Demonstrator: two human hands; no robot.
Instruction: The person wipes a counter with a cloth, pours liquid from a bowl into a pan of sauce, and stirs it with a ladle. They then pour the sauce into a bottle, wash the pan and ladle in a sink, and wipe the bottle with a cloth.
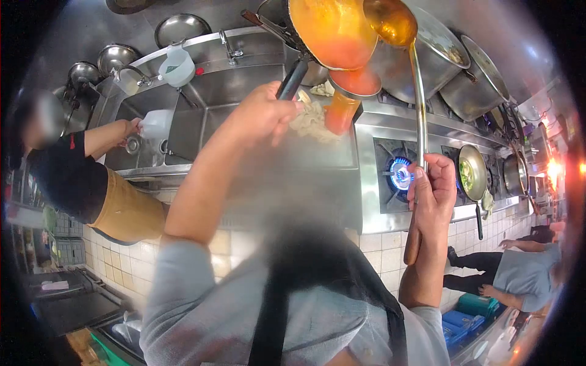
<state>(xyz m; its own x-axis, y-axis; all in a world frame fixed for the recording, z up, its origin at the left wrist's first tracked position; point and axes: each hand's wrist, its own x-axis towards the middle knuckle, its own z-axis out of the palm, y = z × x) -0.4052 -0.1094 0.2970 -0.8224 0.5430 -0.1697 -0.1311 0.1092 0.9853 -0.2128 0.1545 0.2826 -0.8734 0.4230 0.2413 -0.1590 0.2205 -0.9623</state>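
My left hand (259,116) is closed around the black handle of a frying pan (332,36), raised and tilted, with orange sauce coating its inside. In my right hand (436,189) is the long handle of a ladle (390,23); its bowl, wet with orange sauce, is beside the pan's right rim. Just below the pan stands a metal container (356,83) of orange-red sauce, with orange smears down its front. A crumpled pale cloth (314,122) lies to the container's left.
A lit gas burner (401,173) lies left of my right hand. Further right, a pan of green food (471,171) sits on the stove. Large pots (473,79) stand behind. At the sink (229,79), a person (70,177) holds a white container; another person (525,274) is at right.
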